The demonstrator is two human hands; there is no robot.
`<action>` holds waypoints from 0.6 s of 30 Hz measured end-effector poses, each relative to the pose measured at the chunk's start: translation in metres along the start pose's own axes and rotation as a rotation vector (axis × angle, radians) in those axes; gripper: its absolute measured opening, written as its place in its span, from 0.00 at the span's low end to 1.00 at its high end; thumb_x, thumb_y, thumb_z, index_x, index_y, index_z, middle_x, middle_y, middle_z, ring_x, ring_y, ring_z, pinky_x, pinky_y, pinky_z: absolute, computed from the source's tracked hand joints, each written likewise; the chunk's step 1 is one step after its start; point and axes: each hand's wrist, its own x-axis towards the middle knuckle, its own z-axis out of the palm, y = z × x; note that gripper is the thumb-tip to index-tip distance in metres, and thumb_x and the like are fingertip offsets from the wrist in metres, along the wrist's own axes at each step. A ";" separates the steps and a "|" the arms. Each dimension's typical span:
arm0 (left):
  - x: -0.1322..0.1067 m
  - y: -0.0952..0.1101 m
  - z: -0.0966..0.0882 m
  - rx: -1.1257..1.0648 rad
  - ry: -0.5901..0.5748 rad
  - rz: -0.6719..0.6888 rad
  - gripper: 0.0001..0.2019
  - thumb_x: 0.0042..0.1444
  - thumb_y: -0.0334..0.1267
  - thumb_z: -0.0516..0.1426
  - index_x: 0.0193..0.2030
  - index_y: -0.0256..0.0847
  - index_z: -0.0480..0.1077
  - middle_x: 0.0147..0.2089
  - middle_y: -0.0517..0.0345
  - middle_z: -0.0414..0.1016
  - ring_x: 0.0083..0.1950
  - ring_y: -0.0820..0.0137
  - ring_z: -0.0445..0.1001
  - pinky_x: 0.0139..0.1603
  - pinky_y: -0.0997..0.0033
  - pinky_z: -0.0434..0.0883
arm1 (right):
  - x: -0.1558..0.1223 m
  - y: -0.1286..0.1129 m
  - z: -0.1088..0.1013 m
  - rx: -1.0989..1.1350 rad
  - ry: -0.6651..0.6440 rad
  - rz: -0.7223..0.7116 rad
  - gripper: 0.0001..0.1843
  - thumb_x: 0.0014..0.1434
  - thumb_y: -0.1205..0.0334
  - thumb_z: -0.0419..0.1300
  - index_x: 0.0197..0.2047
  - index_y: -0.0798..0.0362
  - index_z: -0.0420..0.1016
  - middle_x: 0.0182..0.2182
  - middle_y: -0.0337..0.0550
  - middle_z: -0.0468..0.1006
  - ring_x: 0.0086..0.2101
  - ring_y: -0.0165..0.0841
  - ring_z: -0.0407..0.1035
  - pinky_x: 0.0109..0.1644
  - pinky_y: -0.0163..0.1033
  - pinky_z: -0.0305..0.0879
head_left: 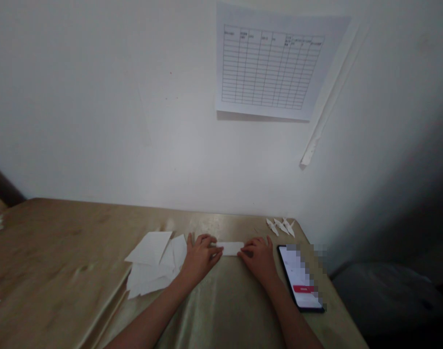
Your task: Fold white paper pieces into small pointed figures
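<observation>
A small white paper (231, 248), apparently folded into a narrow rectangle, lies flat on the table between my hands. My left hand (201, 256) pinches its left end, the thumb at the lower edge and the fingers at the upper one. At the right end, my right hand (260, 258) grips it in the same way, thumb and fingers bent inward. Beside my left wrist lies a loose pile of white paper sheets (152, 264). Three small folded paper pieces (280, 227) rest beyond my right hand, close to the wall.
A phone (301, 278) with a lit screen, partly pixelated, lies right of my right forearm. The brownish table cover (79, 242) has creases and meets a white wall (98, 121). A printed table sheet (268, 72) and a cable duct (330, 104) are on the wall.
</observation>
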 end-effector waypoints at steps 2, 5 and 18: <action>0.000 -0.001 0.001 0.000 0.000 0.006 0.09 0.61 0.42 0.62 0.45 0.59 0.81 0.52 0.57 0.80 0.60 0.55 0.69 0.67 0.23 0.44 | 0.000 -0.001 0.000 0.001 0.001 -0.003 0.04 0.58 0.56 0.68 0.35 0.42 0.84 0.39 0.39 0.82 0.49 0.39 0.70 0.71 0.60 0.29; 0.000 -0.001 0.003 -0.003 0.008 0.009 0.09 0.61 0.42 0.62 0.45 0.59 0.81 0.52 0.56 0.79 0.60 0.54 0.69 0.67 0.23 0.43 | 0.001 -0.001 -0.001 -0.003 0.000 0.000 0.04 0.59 0.56 0.67 0.35 0.42 0.85 0.39 0.39 0.82 0.49 0.39 0.70 0.71 0.60 0.29; -0.001 0.001 0.003 0.009 0.031 0.006 0.09 0.61 0.42 0.61 0.46 0.60 0.81 0.52 0.57 0.80 0.59 0.55 0.70 0.67 0.23 0.45 | 0.000 -0.001 -0.001 0.002 0.008 0.008 0.06 0.60 0.56 0.65 0.34 0.42 0.84 0.39 0.40 0.82 0.49 0.39 0.70 0.71 0.61 0.30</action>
